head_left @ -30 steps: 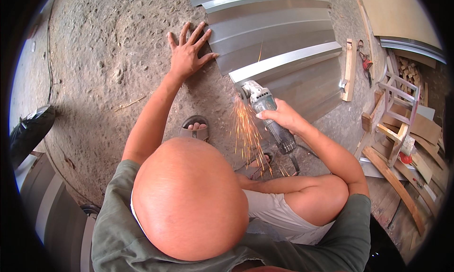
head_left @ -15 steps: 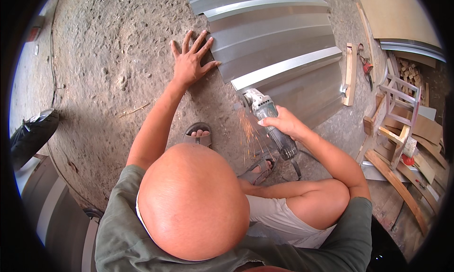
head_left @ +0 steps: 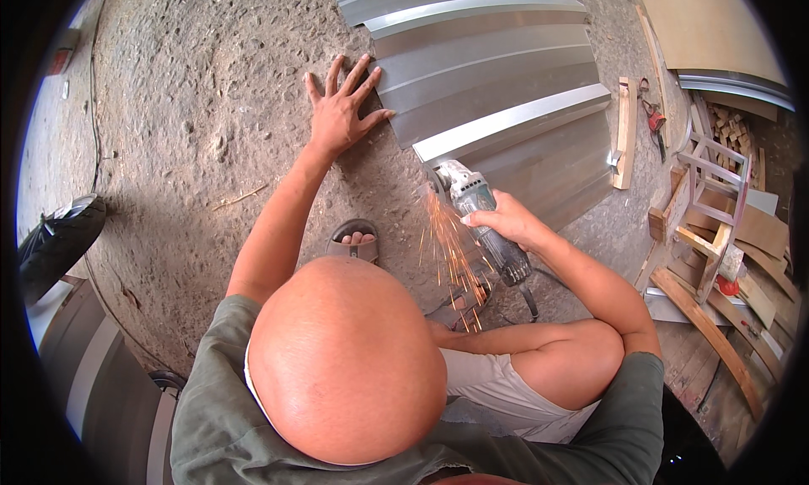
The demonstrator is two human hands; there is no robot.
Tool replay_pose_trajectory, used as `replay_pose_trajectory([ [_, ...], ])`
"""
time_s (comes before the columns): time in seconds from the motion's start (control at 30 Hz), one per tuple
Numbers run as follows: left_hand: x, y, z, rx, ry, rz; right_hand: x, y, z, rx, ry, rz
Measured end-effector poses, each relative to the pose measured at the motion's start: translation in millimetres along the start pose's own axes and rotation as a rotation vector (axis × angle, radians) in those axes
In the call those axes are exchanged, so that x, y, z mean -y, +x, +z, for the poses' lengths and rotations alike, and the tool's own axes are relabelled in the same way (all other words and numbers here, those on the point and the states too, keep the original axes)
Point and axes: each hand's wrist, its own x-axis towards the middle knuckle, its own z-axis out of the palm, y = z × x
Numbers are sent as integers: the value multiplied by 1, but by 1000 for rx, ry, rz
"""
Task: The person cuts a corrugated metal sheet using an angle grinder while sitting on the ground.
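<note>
My right hand (head_left: 506, 219) is wrapped round the body of an angle grinder (head_left: 497, 241). The grinder's disc meets the near left edge of a ribbed grey metal sheet (head_left: 497, 72), just below a bright raised rib (head_left: 514, 123). Orange sparks (head_left: 451, 257) spray from the disc toward my right foot. With fingers spread, my left hand (head_left: 340, 110) rests flat at the sheet's left edge, its thumb and fingertips close to or touching the metal. It holds nothing. Where exactly the disc touches the sheet is partly hidden by the grinder's head.
A sandalled foot (head_left: 354, 239) stands on the rough concrete floor (head_left: 194, 106). The grinder's cord (head_left: 531, 304) runs down past my right leg. On the right lie a wooden block (head_left: 624, 131), a small frame stool (head_left: 716, 182) and loose planks (head_left: 708, 333). A black tyre (head_left: 59, 241) stands at left.
The spark stream has grown thicker and longer, reaching farther down over the right foot. Both hands and the grinder stay almost in place.
</note>
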Motion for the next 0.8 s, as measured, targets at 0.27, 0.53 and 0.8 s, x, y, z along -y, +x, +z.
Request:
replay_pose_trajectory([
  [0.27,-2,1,-2,14,-9,-7,-4,2,-2,-21,-46,-4],
  [0.53,-1,1,-2,12,0,-6,-3,2,0,-4,-13,-13],
  [0.8,-1,0,-2,19,-1,1,31,-35,-6,7,16,-16],
])
